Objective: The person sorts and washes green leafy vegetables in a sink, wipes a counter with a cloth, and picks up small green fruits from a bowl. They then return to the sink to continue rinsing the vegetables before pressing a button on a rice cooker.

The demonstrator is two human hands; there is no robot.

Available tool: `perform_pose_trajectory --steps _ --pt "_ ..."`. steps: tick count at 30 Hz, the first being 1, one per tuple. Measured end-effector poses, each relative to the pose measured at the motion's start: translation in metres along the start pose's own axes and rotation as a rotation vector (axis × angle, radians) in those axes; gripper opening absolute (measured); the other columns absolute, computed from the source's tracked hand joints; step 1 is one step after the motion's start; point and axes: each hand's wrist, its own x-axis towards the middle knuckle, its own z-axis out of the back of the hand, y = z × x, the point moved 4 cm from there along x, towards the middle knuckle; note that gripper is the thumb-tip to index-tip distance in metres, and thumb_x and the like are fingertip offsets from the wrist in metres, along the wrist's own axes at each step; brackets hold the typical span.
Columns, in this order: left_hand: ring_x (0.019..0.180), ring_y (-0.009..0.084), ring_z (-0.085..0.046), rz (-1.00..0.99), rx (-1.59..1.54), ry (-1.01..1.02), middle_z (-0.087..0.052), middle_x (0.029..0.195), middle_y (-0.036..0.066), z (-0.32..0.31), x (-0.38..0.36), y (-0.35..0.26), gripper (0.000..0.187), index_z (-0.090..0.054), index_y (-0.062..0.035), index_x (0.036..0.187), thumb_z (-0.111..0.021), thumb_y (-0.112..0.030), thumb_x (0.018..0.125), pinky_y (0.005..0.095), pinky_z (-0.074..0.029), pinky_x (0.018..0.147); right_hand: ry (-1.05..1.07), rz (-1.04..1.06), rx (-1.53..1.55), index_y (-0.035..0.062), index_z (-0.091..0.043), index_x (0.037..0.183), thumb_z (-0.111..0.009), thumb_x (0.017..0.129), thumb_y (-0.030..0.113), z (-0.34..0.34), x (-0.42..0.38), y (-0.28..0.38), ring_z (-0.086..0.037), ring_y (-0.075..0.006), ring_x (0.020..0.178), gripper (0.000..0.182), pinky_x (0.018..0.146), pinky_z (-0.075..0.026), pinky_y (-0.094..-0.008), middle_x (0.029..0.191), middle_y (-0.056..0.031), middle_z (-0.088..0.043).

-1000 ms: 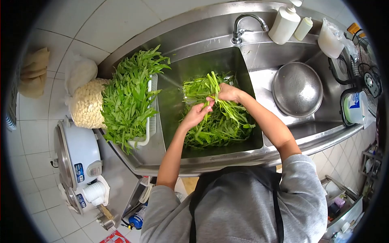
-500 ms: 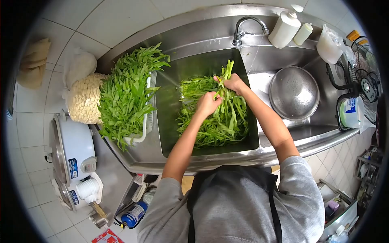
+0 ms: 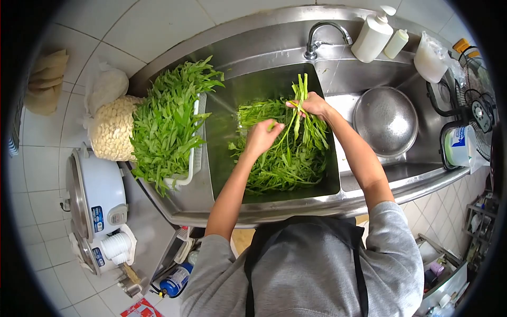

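My right hand [image 3: 313, 104] is closed round a bunch of green stems [image 3: 301, 87] above the left sink basin [image 3: 224, 84], stem ends pointing up and leaves hanging down. Just left of it, my left hand [image 3: 262, 138] is closed, with a small bit of green stem showing at its fingertips. More leafy greens [image 3: 285, 171] lie in the basin beneath both hands. On the counter at the left, a white basket [image 3: 199, 145] is heaped with leafy greens [image 3: 169, 124].
A chrome faucet [image 3: 311, 47] stands behind the basins. The right basin holds a round metal colander [image 3: 385, 121]. Bottles [image 3: 372, 38], a plastic bag [image 3: 430, 61] and a fan [image 3: 478, 113] are at the right. A bag of pale pieces [image 3: 112, 129] and a rice cooker [image 3: 100, 190] are at the left.
My left hand has moved left and away from the bunch, with a bit of green at its fingertips. My right hand has shifted slightly right with the bunch, whose stems now stand more upright.
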Motion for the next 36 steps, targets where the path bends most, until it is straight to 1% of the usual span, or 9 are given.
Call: perform_pose_trajectory --steps 6,8,12,14,18,20,26,30,36 --pt "0.051 0.0194 -0.051 0.025 -0.009 0.126 -0.053 0.055 0.010 -0.018 0.006 -0.001 0.025 -0.060 -0.0028 0.080 -0.052 -0.027 0.077 0.0344 -0.040 0.051 0.021 -0.074 -0.031 0.0003 -0.061 0.065 -0.072 0.073 0.031 -0.011 -0.013 0.012 -0.046 -0.0100 0.046 0.033 0.045 -0.038 -0.0266 0.056 -0.0053 -0.056" --pt "0.049 0.0166 -0.051 0.236 -0.271 -0.048 -0.058 0.059 0.007 -0.016 0.012 0.020 0.043 -0.055 0.0015 0.108 -0.054 -0.028 0.077 0.0309 -0.042 0.051 0.000 0.006 0.041 0.0002 -0.061 0.066 -0.073 0.073 0.029 -0.016 -0.009 0.001 -0.047 -0.0099 0.046 0.032 0.045 -0.039 -0.0262 0.057 -0.0058 -0.057" --pt "0.058 0.0099 -0.046 0.559 -1.124 -0.353 -0.047 0.067 0.001 -0.034 0.020 0.087 0.025 -0.054 -0.0040 0.088 -0.049 -0.027 0.079 0.0271 -0.036 0.048 -0.147 0.101 0.188 0.0022 -0.058 0.067 -0.073 0.072 0.026 -0.027 -0.017 -0.005 -0.048 -0.0090 0.047 0.028 0.044 -0.037 -0.0237 0.059 -0.0045 -0.057" --pt "0.062 0.0086 -0.044 0.487 -1.124 -0.374 -0.046 0.069 0.000 -0.029 0.011 0.078 0.023 -0.054 -0.0069 0.087 -0.048 -0.029 0.084 0.0260 -0.036 0.049 -0.116 0.017 0.185 0.0016 -0.059 0.069 -0.073 0.072 0.026 -0.028 -0.019 -0.009 -0.048 -0.0087 0.048 0.028 0.044 -0.037 -0.0235 0.059 -0.0048 -0.057" --pt "0.055 0.0129 -0.045 0.246 -0.741 -0.045 -0.049 0.067 0.001 -0.013 0.000 0.039 0.035 -0.056 -0.0033 0.089 -0.050 -0.038 0.087 0.0315 -0.040 0.054 0.057 0.013 0.115 0.0009 -0.058 0.070 -0.073 0.073 0.026 -0.033 -0.018 -0.002 -0.047 -0.0088 0.047 0.029 0.046 -0.038 -0.0233 0.061 -0.0057 -0.057" --pt "0.060 0.0100 -0.047 -0.021 -0.211 0.228 -0.054 0.070 0.000 -0.019 0.006 0.029 0.032 -0.059 -0.0035 0.093 -0.049 -0.034 0.089 0.0275 -0.041 0.057 0.120 -0.013 0.065 0.0007 -0.059 0.075 -0.072 0.073 0.025 -0.035 -0.019 0.004 -0.050 -0.0093 0.052 0.028 0.047 -0.040 -0.0219 0.065 -0.0059 -0.058" --pt "0.081 0.0266 -0.062 0.201 -0.022 -0.175 -0.064 0.087 0.018 0.029 -0.012 0.069 0.036 -0.061 -0.0014 0.098 -0.055 -0.034 0.082 0.0348 -0.046 0.074 0.299 -0.148 0.136 -0.0051 -0.055 0.096 -0.064 0.080 0.016 -0.018 -0.021 -0.011 -0.060 -0.0138 0.062 0.028 0.051 -0.048 -0.0234 0.075 -0.0113 -0.063" --pt "0.078 0.0315 -0.062 0.312 0.358 0.060 -0.064 0.081 0.018 0.030 -0.036 0.036 0.042 -0.062 -0.0058 0.099 -0.058 -0.042 0.078 0.0393 -0.049 0.070 0.276 -0.221 0.169 0.0015 -0.054 0.098 -0.054 0.087 0.029 -0.019 -0.016 -0.014 -0.061 -0.0133 0.063 0.029 0.046 -0.041 -0.0233 0.078 -0.0099 -0.064" --pt "0.060 0.0288 -0.061 -0.064 0.235 -0.097 -0.061 0.061 0.012 -0.016 -0.022 -0.017 0.029 -0.065 -0.0121 0.092 -0.058 -0.037 0.079 0.0402 -0.048 0.058 0.214 -0.185 0.346 0.0078 -0.055 0.096 -0.053 0.088 0.032 -0.052 -0.006 -0.011 -0.057 -0.0128 0.073 0.025 0.053 -0.044 -0.0287 0.085 -0.0071 -0.060"
